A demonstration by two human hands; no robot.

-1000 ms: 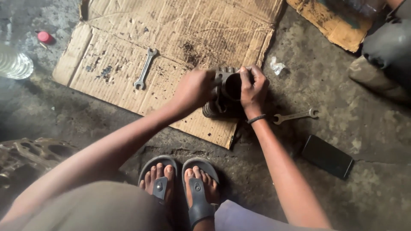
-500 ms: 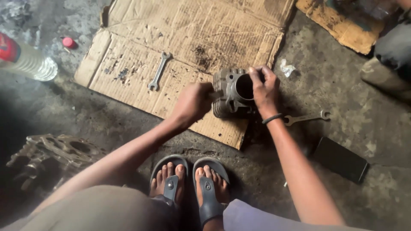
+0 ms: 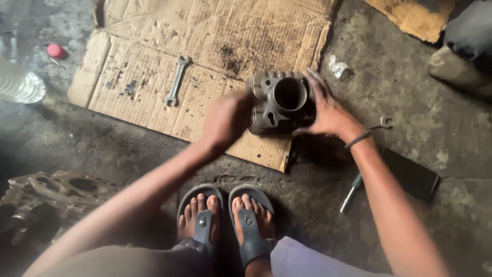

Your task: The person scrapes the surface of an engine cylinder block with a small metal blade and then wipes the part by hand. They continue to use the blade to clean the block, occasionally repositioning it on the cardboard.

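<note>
A grey finned engine cylinder [image 3: 281, 101] with a round bore facing up sits on the near edge of a flattened cardboard sheet [image 3: 154, 61]. My left hand [image 3: 225, 120] presses against its left side, slightly blurred. My right hand [image 3: 328, 110] lies flat against its right side, fingers spread, a dark band on the wrist. Both hands grip the cylinder between them.
A spanner [image 3: 177, 80] lies on the cardboard to the left. Another spanner [image 3: 382, 123], a screwdriver [image 3: 351, 194] and a black flat object [image 3: 412, 174] rest on the concrete at right. A metal engine part [image 3: 56, 192] lies lower left, a plastic bottle [image 3: 18, 84] and red cap [image 3: 55, 51] upper left.
The view shifted, so the scene sits further right and lower in frame. The cylinder has turned so its bore faces up more squarely, and my right hand has flattened against its side.
</note>
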